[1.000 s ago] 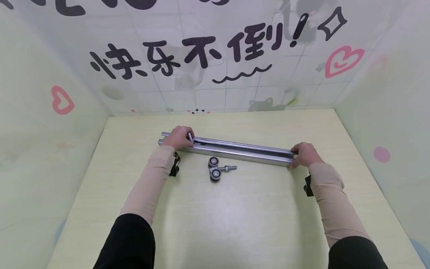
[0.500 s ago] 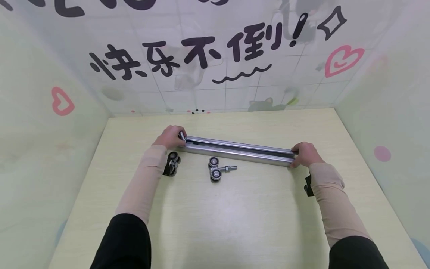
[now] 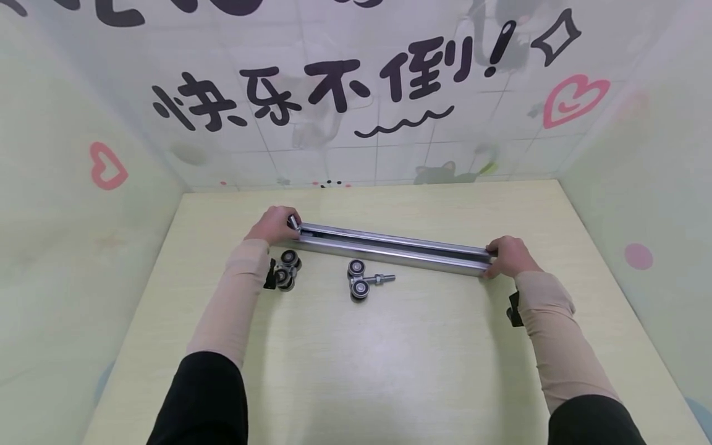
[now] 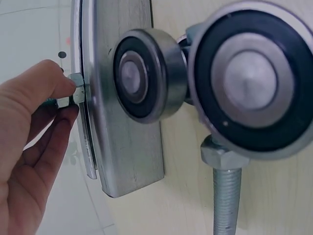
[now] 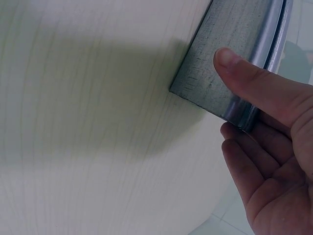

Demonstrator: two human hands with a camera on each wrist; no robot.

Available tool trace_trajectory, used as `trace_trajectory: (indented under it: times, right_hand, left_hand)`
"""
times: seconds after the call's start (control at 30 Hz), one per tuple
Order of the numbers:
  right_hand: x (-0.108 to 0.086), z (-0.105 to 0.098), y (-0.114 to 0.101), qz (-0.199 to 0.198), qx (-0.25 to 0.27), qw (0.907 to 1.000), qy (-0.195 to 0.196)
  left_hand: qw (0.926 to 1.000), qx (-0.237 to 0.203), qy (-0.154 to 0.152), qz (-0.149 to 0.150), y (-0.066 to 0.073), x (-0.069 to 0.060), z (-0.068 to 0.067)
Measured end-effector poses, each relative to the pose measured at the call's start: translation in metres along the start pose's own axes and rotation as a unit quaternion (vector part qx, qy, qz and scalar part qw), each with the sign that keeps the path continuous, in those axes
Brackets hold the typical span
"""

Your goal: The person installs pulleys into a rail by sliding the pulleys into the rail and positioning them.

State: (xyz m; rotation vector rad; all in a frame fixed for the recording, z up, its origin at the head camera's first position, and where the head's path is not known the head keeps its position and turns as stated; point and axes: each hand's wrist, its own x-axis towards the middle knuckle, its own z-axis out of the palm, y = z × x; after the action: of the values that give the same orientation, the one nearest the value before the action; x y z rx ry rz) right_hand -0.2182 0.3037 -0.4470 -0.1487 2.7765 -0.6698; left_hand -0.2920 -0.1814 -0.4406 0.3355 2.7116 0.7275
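Note:
A metal rail (image 3: 384, 247) with a slot along its top lies across the table, its right end slightly nearer the person. The left hand (image 3: 275, 225) pinches a bolt (image 3: 293, 222) that stands up from the slot near the rail's left end; in the left wrist view thumb and fingers of the left hand (image 4: 36, 122) are on the nut (image 4: 77, 88). At the rail's right end the right hand (image 3: 510, 255) grips it; in the right wrist view the thumb of the right hand (image 5: 274, 132) presses the side of the rail (image 5: 220, 63).
A roller carriage with a bolt (image 3: 359, 279) lies on the table (image 3: 389, 358) in front of the rail. Another roller carriage (image 3: 287, 270) is beside the left wrist, near in the left wrist view. Printed walls (image 3: 334, 148) stand behind and at both sides.
The left hand has moved left along the rail with the bolt, towards the rail's left end. More of the left roller carriage shows. The right hand has stayed at its end.

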Motion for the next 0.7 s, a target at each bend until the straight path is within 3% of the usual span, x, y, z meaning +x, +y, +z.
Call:
trace_trajectory:
  times: [0.17,0.7]
  right_hand:
    - [0.001,0.000,0.001,0.000,0.002,1.0000,0.000]
    - [0.000,0.001,0.000,-0.004,-0.005,1.0000,0.005]
  left_hand:
    - [0.9999,0.004,0.008,0.010,-0.001,-0.003,-0.003]
    - [0.9999,0.005,0.000,-0.012,-0.012,-0.005,-0.010]
